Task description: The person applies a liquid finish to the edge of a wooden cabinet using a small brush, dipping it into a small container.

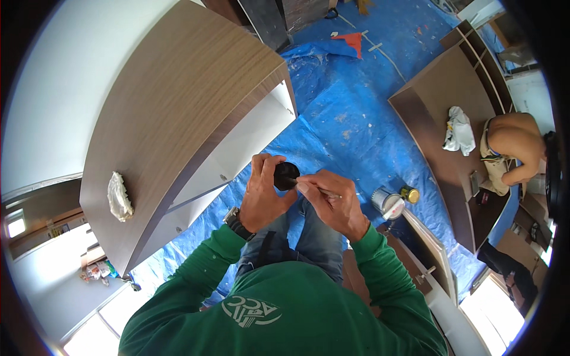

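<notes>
My left hand (261,197) is closed around a small round black object (286,176), its dark round face turned up; whether it is a cup, a lid or something else I cannot tell. In my right hand (336,204) is a slim stick-like tool (330,194), pinched between thumb and fingers. Its front end meets the near right edge of the black object, and the exact tip is too small to make out. Both hands are close together in front of my body, above the blue plastic sheet (350,127).
A wood-grain cabinet (196,77) with a white interior stands at left, a crumpled whitish piece (120,197) on it. Two cans, a silver one (380,196) and a smaller one (409,194), sit right. Beyond, a brown cabinet (436,98) carries a white bag (459,132) beside a bending person (515,142).
</notes>
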A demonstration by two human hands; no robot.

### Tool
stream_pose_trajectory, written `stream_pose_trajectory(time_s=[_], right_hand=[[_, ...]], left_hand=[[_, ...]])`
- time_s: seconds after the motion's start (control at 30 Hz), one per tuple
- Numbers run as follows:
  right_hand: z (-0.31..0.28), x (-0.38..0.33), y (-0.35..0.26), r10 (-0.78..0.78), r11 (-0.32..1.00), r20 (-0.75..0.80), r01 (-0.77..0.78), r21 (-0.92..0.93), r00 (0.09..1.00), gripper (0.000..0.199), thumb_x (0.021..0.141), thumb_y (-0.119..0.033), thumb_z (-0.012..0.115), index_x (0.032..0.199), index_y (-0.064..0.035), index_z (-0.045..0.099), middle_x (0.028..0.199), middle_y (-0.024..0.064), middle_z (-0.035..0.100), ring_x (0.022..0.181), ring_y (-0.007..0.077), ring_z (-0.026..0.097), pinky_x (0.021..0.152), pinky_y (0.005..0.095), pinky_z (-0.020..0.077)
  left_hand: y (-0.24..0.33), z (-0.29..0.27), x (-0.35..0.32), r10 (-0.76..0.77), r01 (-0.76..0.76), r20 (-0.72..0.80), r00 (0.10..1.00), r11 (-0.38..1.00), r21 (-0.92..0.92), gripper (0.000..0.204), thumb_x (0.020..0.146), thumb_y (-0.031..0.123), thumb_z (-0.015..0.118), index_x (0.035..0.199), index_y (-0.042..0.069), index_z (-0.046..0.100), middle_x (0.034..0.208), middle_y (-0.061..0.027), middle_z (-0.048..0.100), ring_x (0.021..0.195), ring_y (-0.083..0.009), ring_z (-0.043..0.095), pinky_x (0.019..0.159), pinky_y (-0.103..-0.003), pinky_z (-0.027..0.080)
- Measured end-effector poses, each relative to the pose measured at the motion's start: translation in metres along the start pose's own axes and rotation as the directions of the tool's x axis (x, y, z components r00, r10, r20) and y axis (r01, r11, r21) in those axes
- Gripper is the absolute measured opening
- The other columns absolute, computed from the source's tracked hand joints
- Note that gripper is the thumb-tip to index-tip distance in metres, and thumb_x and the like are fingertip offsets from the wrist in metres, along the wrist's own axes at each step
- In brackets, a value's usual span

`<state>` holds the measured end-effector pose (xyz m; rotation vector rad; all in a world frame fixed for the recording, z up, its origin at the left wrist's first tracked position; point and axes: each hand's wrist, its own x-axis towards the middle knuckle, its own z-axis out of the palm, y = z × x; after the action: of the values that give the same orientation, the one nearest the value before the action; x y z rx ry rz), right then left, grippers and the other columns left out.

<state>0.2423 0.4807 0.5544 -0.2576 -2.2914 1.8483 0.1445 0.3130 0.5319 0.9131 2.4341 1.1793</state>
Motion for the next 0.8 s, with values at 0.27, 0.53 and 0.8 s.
stream_pose_trajectory(time_s=[0.27,0.53,0.8], right_hand=[[-0.095,-0.021,-0.142,0.057,0.998,-0.138,-0.056,0.011,0.989,0.013,0.091,-0.008,0.074,0.099,0.0020,0.075,0.078,0.0084,0.069,0.064,0.0113,0.061,0.057,0.0252,0.0467],[-0.152,-0.024,-0.194,0.186,0.976,-0.253,-0.150,0.156,0.949,0.015,0.092,-0.012,0.074,0.094,0.0028,0.070,0.079,0.0087,0.070,0.068,0.0104,0.064,0.060,0.0243,0.0507],[-0.175,0.022,-0.205,0.137,0.988,-0.254,-0.115,0.100,0.957,0.016,0.086,-0.007,0.079,0.091,0.0025,0.067,0.081,0.0102,0.068,0.069,0.0120,0.065,0.062,0.0254,0.0513]], left_hand=[[0.131,-0.054,0.031,0.220,-0.219,-0.052,0.974,0.976,0.011,0.065,0.067,0.003,0.079,0.126,0.007,0.052,0.124,-0.0151,0.056,0.109,-0.0326,0.057,0.090,-0.041,0.051],[0.192,-0.068,0.056,0.212,-0.214,-0.030,0.977,0.967,-0.139,0.064,0.067,-0.001,0.077,0.126,0.008,0.054,0.118,-0.0121,0.059,0.108,-0.0280,0.058,0.089,-0.037,0.051],[0.190,-0.075,0.099,0.130,-0.115,-0.001,0.992,0.875,-0.470,0.061,0.070,-0.002,0.078,0.125,0.008,0.053,0.111,-0.0065,0.052,0.107,-0.0192,0.060,0.088,-0.030,0.050]])
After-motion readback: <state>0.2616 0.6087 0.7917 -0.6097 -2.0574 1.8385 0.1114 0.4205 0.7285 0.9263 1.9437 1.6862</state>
